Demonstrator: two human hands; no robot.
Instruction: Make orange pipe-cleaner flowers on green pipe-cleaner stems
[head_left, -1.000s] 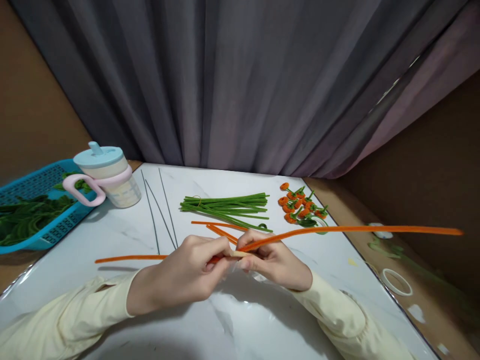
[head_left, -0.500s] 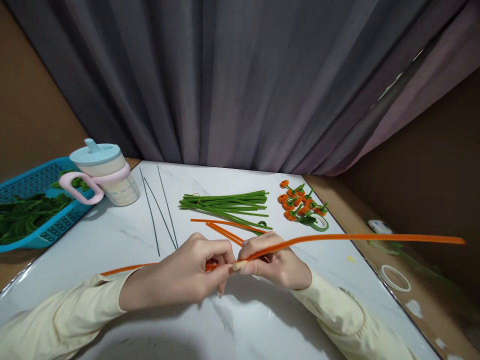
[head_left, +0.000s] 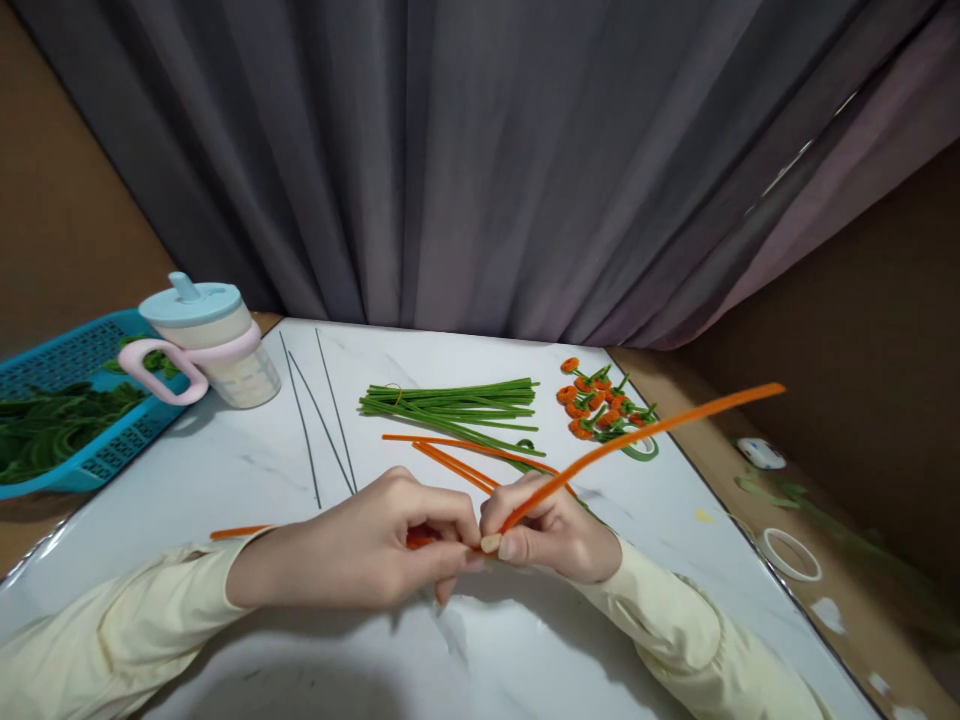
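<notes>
Close together over the front of the table, my left hand (head_left: pixel 367 545) and my right hand (head_left: pixel 551 530) both pinch an orange pipe cleaner (head_left: pixel 637 440). One end of it rises to the upper right past my right hand; the other runs behind my left wrist. Between my fingertips shows the tip of a small pale stick (head_left: pixel 490 543), with the pipe cleaner bent against it. More orange pipe cleaners (head_left: pixel 454 467) lie just behind my hands. A bundle of green pipe cleaners (head_left: pixel 450 400) rests farther back.
Small orange pumpkin-like pieces with green stems (head_left: pixel 592 400) sit at the right beside a roll of green tape (head_left: pixel 641 448). Thin dark wires (head_left: pixel 304 420) lie at the left, near a lidded cup (head_left: pixel 232 350) and a blue basket (head_left: pixel 120 440) of green pieces. A white ring (head_left: pixel 790 555) is at far right.
The long free end of the orange pipe cleaner has swung upward and looks shorter. Its left end has drawn in towards my left hand. Both hands have kept their pinch.
</notes>
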